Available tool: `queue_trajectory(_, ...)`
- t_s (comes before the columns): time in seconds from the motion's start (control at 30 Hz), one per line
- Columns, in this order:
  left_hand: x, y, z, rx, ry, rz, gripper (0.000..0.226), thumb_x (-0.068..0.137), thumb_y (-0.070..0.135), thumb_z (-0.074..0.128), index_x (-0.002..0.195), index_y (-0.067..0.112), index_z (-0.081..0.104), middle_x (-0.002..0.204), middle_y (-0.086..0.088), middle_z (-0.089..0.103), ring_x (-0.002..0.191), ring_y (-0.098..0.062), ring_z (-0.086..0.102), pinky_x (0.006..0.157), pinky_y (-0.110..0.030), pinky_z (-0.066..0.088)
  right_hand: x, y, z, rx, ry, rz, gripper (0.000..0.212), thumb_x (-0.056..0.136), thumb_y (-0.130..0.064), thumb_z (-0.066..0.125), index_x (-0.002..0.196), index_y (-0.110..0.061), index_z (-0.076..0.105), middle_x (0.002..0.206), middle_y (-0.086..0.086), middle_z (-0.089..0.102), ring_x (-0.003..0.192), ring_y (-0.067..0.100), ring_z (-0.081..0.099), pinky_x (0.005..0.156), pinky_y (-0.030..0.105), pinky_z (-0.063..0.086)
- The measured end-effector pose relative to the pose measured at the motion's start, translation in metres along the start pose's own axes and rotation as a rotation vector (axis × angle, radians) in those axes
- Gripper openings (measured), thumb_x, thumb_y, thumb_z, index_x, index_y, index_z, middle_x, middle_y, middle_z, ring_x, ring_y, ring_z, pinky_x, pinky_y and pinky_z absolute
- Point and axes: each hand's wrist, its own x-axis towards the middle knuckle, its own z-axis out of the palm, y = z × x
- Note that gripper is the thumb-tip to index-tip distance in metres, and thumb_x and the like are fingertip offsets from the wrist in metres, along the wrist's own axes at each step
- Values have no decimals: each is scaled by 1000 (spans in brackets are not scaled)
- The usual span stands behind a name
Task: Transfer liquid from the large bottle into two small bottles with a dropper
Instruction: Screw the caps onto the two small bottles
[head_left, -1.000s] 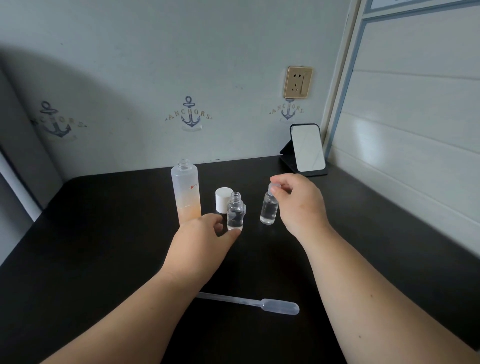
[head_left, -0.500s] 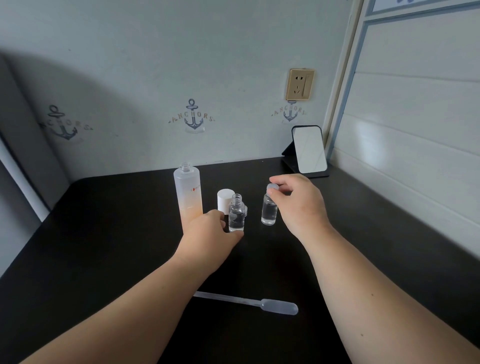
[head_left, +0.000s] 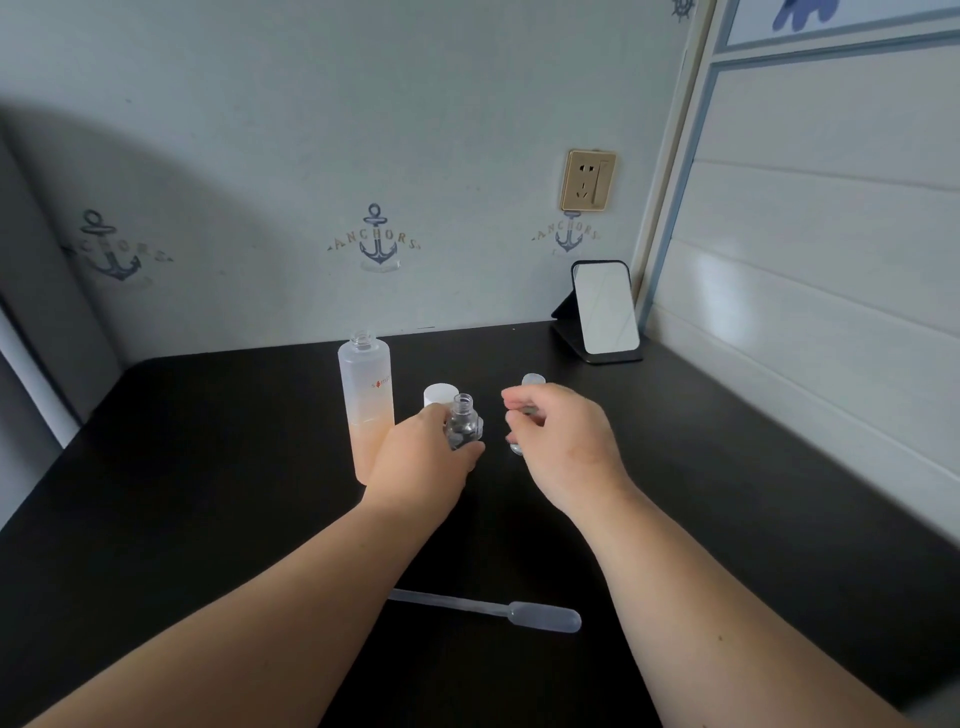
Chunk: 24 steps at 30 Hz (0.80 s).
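- Left hand (head_left: 426, 457) is wrapped around the lower part of 1 small bottle (head_left: 464, 423), thumb in front and fingers behind it; its neck is uncapped and the glass looks clear with some liquid inside.
- Right hand (head_left: 561, 441) sits just right of that, fingers curled in. It's blurry, so I can't tell whether it's actually gripping anything.
- The second small bottle (head_left: 530, 382) is mostly hidden behind the right hand; only its capped top pokes out above the fingers, plus a sliver of the base lower down.
- Large bottle (head_left: 366, 405) stands upright at the left of the group, open at the top, frosted, with peach-coloured liquid filling roughly the lower half. The left hand's wrist is right up against it.
- A white cap (head_left: 440, 395) stands just behind the held small bottle.
- The dropper (head_left: 488, 609) lies flat on the black table (head_left: 208, 493) near the camera, between the 2 forearms, bulb pointing right.
- Far right by the wall: a small mirror (head_left: 605, 306) on a stand, with a gold wall socket (head_left: 588, 180) above it.
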Motion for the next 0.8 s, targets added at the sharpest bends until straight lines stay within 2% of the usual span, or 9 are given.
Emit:
queue_trajectory(0.07,-3,-2,-2,-5,12,4,39,90,38,69,121,18,57,93,5,67,76,-13,69,77,-35,58,0,-2,3,-64,-86,21,33,98,-11,58,127,-21,69,113,0,72,96,12,69,87,22,51)
queue_trajectory(0.13,-7,-5,-5,-12,8,2,36,90,38,71,118,20,58,87,9,65,70,-9,69,68,-28,57,0,-4,9,-141,-169,27,37,99,-12,57,133,-24,65,116,1,71,101,15,67,83,20,45)
queue_trajectory(0.2,-12,-7,-11,-26,-2,0,34,89,40,72,115,23,59,84,11,66,62,-5,68,56,-18,49,2,-7,16,-191,-252,29,41,100,-11,54,137,-25,60,127,0,67,110,21,65,90,25,47)
queue_trajectory(0.3,-21,-11,-19,-32,-4,9,36,87,42,73,116,24,59,90,8,66,61,-6,67,55,-15,43,5,-10,25,-256,-376,56,53,100,-8,51,148,-32,49,153,-7,48,122,27,61,104,38,49)
queue_trajectory(0.4,-29,-14,-24,-5,-1,20,38,87,44,72,116,25,59,92,9,66,66,-7,67,60,-18,48,9,-12,34,-333,-456,46,59,100,-7,48,152,-33,42,164,-11,32,138,23,48,111,34,41)
queue_trajectory(0.47,-33,-17,-25,1,-4,20,37,86,45,73,116,27,59,90,10,66,65,-6,67,58,-16,45,11,-13,37,-382,-453,38,55,98,-5,48,147,-29,49,157,-6,43,138,23,47,110,32,38)
queue_trajectory(0.57,-36,-20,-26,-8,-8,20,34,85,45,74,112,30,59,84,14,64,60,-2,66,55,-13,42,9,-14,39,-461,-389,28,37,96,-5,51,126,-21,64,130,-1,61,116,25,61,96,35,49)
queue_trajectory(0.67,-36,-23,-25,0,-10,12,37,84,48,74,113,31,58,87,16,63,64,-4,66,57,-14,44,11,-12,38,-526,-353,35,29,97,-10,55,122,-20,67,129,-3,60,109,23,62,88,30,50)
queue_trajectory(0.8,-33,-26,-22,1,-15,11,37,81,51,75,106,35,53,88,19,60,71,-6,66,60,-15,47,8,-11,27,-545,-394,12,33,97,-11,56,128,-17,66,131,2,61,119,25,59,94,33,50)
